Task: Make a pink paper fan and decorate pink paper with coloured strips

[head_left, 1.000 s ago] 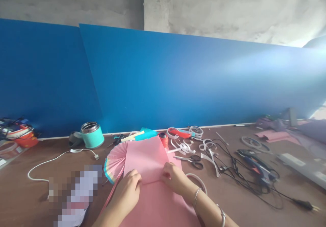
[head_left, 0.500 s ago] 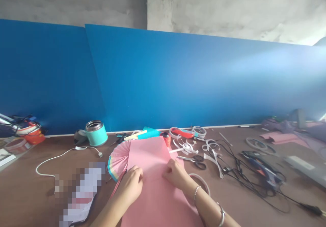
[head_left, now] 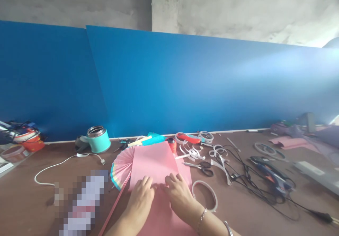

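A long sheet of pink paper (head_left: pixel 155 160) lies on the table in front of me. My left hand (head_left: pixel 141 197) is on its left side with curled fingers, and the thumb and fingertips pinch the paper near the middle. My right hand (head_left: pixel 180 195), with bracelets on the wrist, pinches the same sheet just to the right. The fingertips of both hands are close together, and a crease seems to run between them. Beside the sheet's upper left edge is a pleated pink paper fan (head_left: pixel 123 167) with a rainbow-coloured rim. More pink paper shows under the right edge.
Black scissors (head_left: pixel 202 167) and a ring of white tape (head_left: pixel 215 197) lie right of the paper. Farther right are tangled black cables (head_left: pixel 249 179) and a glue gun (head_left: pixel 275 179). A turquoise cup (head_left: pixel 98 140), a white cable (head_left: pixel 39 170) and a blurred-out object (head_left: pixel 84 200) are left.
Both hands have come closer together and toward me along the sheet. The right hand has moved left, uncovering more of the white tape ring.
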`<state>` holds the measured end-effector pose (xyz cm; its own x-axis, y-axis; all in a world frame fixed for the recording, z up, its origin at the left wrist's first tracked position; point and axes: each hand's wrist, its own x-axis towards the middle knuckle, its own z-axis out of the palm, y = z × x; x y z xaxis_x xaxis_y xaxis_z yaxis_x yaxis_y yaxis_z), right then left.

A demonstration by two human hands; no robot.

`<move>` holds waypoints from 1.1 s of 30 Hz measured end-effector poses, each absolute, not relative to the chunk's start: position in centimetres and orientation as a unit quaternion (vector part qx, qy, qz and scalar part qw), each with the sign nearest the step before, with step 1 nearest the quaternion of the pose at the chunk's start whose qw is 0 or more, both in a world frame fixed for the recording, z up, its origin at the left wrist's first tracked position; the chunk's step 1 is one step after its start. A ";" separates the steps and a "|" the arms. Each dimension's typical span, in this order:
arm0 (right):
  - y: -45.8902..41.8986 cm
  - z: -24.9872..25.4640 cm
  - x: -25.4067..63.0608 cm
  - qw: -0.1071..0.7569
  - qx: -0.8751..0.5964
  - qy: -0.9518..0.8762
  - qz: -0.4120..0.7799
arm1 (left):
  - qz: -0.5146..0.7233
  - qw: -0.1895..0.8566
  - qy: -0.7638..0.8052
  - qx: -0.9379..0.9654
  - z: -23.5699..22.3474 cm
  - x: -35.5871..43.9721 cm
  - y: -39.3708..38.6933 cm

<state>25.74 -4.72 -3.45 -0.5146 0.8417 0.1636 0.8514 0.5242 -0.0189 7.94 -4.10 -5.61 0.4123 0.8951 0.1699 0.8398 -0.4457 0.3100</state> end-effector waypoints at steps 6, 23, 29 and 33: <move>-4.9 -2.2 27.3 0.017 -0.546 -0.837 -0.024 | 0.099 0.046 0.555 0.825 -6.1 5.5 -4.8; -3.7 -0.5 28.2 -0.055 -0.501 -0.859 -0.087 | 0.318 0.211 0.487 0.786 -3.8 3.9 -7.6; -2.8 -1.3 29.5 -0.023 -0.427 -0.890 -0.159 | 0.314 0.761 0.454 0.341 -1.3 9.2 -7.3; -3.4 -1.5 28.7 0.124 -0.417 -0.880 -0.193 | 0.413 0.785 0.434 0.156 -0.3 11.3 -5.3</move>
<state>28.67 -3.39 -1.54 -0.6215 0.6859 0.3785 0.7813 0.5780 0.2356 11.34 -5.32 -0.30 0.2822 0.7835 -0.5537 -0.5130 0.6109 0.6030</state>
